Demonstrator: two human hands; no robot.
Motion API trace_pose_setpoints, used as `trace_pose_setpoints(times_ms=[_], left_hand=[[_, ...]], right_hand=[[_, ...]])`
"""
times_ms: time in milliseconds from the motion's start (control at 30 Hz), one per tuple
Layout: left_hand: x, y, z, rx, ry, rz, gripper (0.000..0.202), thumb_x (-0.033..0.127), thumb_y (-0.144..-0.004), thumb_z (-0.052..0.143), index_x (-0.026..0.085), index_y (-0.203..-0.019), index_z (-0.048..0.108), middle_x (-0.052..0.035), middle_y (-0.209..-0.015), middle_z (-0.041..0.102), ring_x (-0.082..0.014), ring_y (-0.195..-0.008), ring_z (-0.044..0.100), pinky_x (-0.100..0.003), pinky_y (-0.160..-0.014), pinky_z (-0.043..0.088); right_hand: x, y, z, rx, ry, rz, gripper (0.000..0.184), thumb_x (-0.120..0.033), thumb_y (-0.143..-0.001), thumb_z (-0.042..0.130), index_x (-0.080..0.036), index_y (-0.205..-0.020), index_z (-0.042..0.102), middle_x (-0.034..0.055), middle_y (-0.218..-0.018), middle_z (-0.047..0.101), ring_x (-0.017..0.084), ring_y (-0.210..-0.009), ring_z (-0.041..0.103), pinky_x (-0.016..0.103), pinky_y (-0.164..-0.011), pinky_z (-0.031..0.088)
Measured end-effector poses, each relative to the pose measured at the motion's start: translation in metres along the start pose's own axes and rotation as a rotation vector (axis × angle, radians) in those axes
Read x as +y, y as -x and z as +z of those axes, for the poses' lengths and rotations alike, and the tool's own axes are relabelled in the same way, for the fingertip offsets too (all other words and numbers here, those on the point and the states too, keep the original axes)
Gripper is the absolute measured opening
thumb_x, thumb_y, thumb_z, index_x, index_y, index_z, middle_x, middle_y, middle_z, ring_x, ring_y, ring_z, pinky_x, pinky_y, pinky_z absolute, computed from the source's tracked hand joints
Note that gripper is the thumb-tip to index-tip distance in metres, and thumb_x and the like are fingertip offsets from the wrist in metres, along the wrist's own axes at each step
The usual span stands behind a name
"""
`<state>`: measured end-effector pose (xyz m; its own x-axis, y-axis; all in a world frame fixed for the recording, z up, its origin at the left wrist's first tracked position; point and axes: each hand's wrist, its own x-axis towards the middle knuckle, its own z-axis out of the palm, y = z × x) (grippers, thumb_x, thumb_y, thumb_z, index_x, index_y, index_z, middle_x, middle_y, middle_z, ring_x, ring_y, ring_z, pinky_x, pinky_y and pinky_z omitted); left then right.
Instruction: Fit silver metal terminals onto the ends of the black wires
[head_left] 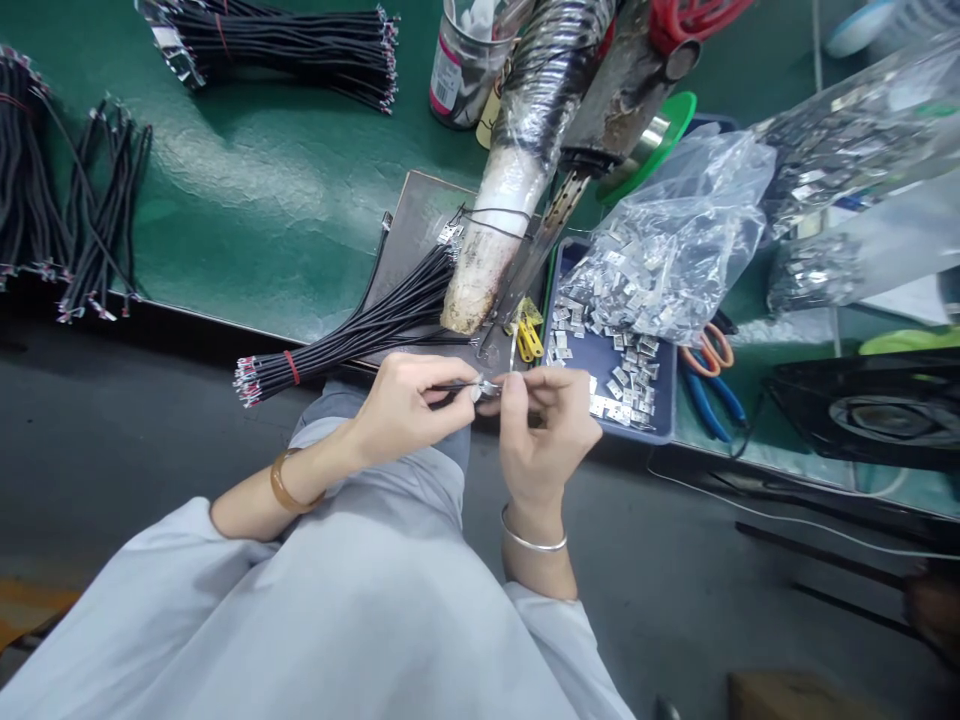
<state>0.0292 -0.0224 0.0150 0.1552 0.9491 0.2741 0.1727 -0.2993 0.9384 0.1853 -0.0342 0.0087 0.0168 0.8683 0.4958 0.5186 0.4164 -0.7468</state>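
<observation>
Plainly, the cable [452,386] looks thin — black, with silver tip [489,388].

No words, brands or numbers are coming through legibly. Toward the far side of the green surface [247,220], a clear jar [471,85] is carrying a pink-and-white label [448,70]; a barcode [445,92] is showing on it, but any lettering there is appearing too small and blurred to make out.

Tube [517,160] ahead of left hand [405,405], open tabletop [255,225] leftward
</observation>
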Motion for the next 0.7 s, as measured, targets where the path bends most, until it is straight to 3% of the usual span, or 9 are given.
trace_pose_setpoints(times_ms=[100,200,333,467,533,600,700], left_hand=[[0.0,0.002,-0.005,-0.018,-0.063,0.137,0.016,0.014,-0.08,0.06,0.014,-0.071,0.072,0.0025,-0.056,0.057,-0.0065,-0.05,0.039,-0.02,-0.05,0.033],[0.0,-0.001,-0.012,-0.08,0.041,0.005,0.018,0.017,-0.081,0.061,0.014,-0.066,0.07,0.0028,-0.055,0.055,-0.0063,-0.049,0.038,-0.02,-0.047,0.03],[-0.003,-0.005,-0.015,-0.141,0.206,-0.18,0.017,0.021,-0.077,0.066,0.013,-0.063,0.072,0.0018,-0.058,0.057,-0.0057,-0.05,0.039,-0.019,-0.046,0.029],[-0.005,-0.006,-0.008,-0.023,0.288,-0.283,0.015,0.024,-0.072,0.067,0.013,-0.066,0.075,-0.0003,-0.063,0.061,-0.0062,-0.051,0.042,-0.02,-0.047,0.031],[-0.005,-0.006,-0.006,0.013,0.287,-0.314,0.017,0.026,-0.071,0.068,0.012,-0.066,0.076,-0.0003,-0.061,0.061,-0.0062,-0.051,0.041,-0.02,-0.047,0.03],[-0.005,-0.007,-0.006,0.031,0.285,-0.322,0.018,0.026,-0.07,0.067,0.012,-0.065,0.075,0.0002,-0.058,0.059,-0.0061,-0.05,0.039,-0.02,-0.047,0.029],[-0.002,-0.011,-0.007,0.042,0.275,-0.305,0.017,0.025,-0.07,0.066,0.012,-0.062,0.073,0.0017,-0.055,0.055,-0.0056,-0.05,0.036,-0.02,-0.047,0.027]], right_hand=[[-0.002,-0.004,-0.003,-0.151,-0.116,0.163,0.013,-0.023,-0.1,0.056,-0.025,-0.089,0.05,-0.0107,-0.062,0.051,0.007,-0.045,0.052,0.017,-0.045,0.043],[-0.001,-0.006,-0.004,-0.168,-0.054,0.019,0.011,-0.021,-0.099,0.057,-0.024,-0.09,0.052,-0.0062,-0.073,0.058,0.008,-0.057,0.059,0.019,-0.053,0.049],[0.002,-0.004,-0.005,-0.1,0.204,-0.313,0.012,-0.015,-0.098,0.061,-0.023,-0.089,0.06,-0.0026,-0.077,0.067,0.01,-0.065,0.066,0.02,-0.061,0.052],[0.004,0.002,-0.008,0.195,0.162,-0.228,0.005,-0.021,-0.097,0.064,-0.024,-0.101,0.067,-0.0065,-0.068,0.066,0.008,-0.045,0.058,0.019,-0.044,0.045],[0.004,0.004,-0.008,0.306,0.062,-0.187,0.013,-0.023,-0.099,0.06,-0.024,-0.112,0.065,-0.0086,-0.063,0.063,0.009,-0.041,0.057,0.02,-0.041,0.046],[0.005,0.005,-0.007,0.311,0.016,-0.19,0.018,-0.019,-0.1,0.059,-0.024,-0.117,0.063,-0.0078,-0.067,0.068,0.012,-0.047,0.066,0.022,-0.046,0.055],[0.006,0.004,-0.004,0.202,0.097,-0.27,0.017,-0.011,-0.094,0.067,-0.023,-0.106,0.065,-0.0014,-0.088,0.08,0.016,-0.073,0.08,0.026,-0.066,0.066]])
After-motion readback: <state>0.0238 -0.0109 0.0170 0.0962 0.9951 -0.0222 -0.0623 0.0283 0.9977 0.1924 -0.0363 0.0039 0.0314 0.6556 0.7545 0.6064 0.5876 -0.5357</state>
